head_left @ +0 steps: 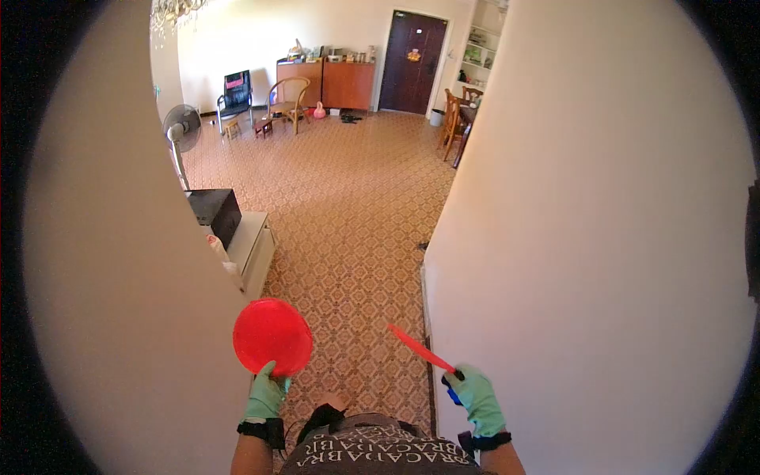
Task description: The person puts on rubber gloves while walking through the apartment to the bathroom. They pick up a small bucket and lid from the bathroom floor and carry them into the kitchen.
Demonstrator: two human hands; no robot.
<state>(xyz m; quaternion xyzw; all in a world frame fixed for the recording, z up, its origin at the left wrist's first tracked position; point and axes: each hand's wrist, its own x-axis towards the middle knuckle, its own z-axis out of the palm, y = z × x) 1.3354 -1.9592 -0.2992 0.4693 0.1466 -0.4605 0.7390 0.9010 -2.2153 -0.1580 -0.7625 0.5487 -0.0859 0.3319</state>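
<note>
My left hand (266,393), in a pale green glove, is closed on the lower edge of a red plastic disc (273,336). The disc is round with a thin rim and faces me almost flat; whether it is a plate or a lid I cannot tell. In the same kind of glove, my right hand (476,400) grips the near end of a thin red disc (419,347), seen almost edge-on and tilted up to the left. A small blue patch (453,394) shows beside the right fingers. The two red things are apart, held above the floor.
White walls (586,237) stand close on both sides of a passage. Beyond lies patterned tile floor (340,206). At left are a low white cabinet (257,245), a black box (214,210) and a fan (182,131). Chairs (289,99) and a dark door (412,63) are farther off.
</note>
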